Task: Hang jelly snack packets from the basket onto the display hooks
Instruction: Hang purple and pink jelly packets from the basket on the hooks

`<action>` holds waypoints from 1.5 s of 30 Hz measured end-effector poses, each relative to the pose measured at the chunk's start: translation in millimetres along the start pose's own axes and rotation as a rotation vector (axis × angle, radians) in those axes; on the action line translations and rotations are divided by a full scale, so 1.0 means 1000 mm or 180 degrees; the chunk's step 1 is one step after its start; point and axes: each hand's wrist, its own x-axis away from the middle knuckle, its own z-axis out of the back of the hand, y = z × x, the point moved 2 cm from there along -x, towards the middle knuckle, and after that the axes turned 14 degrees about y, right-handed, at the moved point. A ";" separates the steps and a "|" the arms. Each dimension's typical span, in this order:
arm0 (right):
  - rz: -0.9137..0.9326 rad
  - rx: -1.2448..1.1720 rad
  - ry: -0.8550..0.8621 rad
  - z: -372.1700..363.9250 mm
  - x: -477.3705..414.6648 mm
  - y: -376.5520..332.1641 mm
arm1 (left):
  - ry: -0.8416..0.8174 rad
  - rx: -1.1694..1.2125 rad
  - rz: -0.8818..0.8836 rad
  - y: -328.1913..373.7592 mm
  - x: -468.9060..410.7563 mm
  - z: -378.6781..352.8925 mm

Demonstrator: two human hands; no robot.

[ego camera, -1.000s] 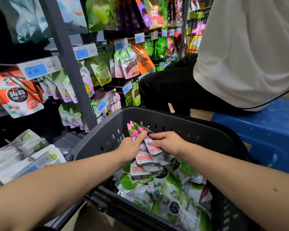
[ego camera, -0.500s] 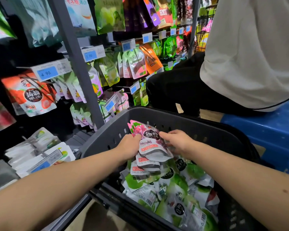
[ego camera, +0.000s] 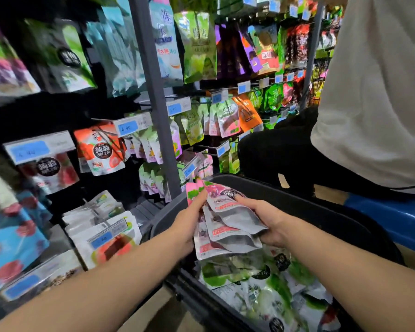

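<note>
1. Fingers of left hand and right hand are clamped on a fanned stack of pink jelly packets.
2. Stack is held above dark basket; green packets are piled inside.
3. Display hooks with hung packets are seen left.

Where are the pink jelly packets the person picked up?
In the head view, the fanned bunch of pink and silver jelly packets sits centre frame, held between the left hand and right hand, above the dark plastic basket of green packets.

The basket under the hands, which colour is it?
Dark grey basket, seen best in the head view.
</note>
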 end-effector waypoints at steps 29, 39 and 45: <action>0.0920 0.0627 -0.0888 -0.234 0.169 -0.061 | 0.1713 -0.0364 -0.1352 0.140 0.228 0.160; 0.1648 0.1560 -0.0729 -0.320 0.153 -0.104 | 0.3033 -0.1662 -0.2560 0.202 0.241 0.215; 0.1902 0.1360 -0.0686 -0.346 0.154 -0.142 | 0.3237 -0.1509 -0.2782 0.225 0.247 0.223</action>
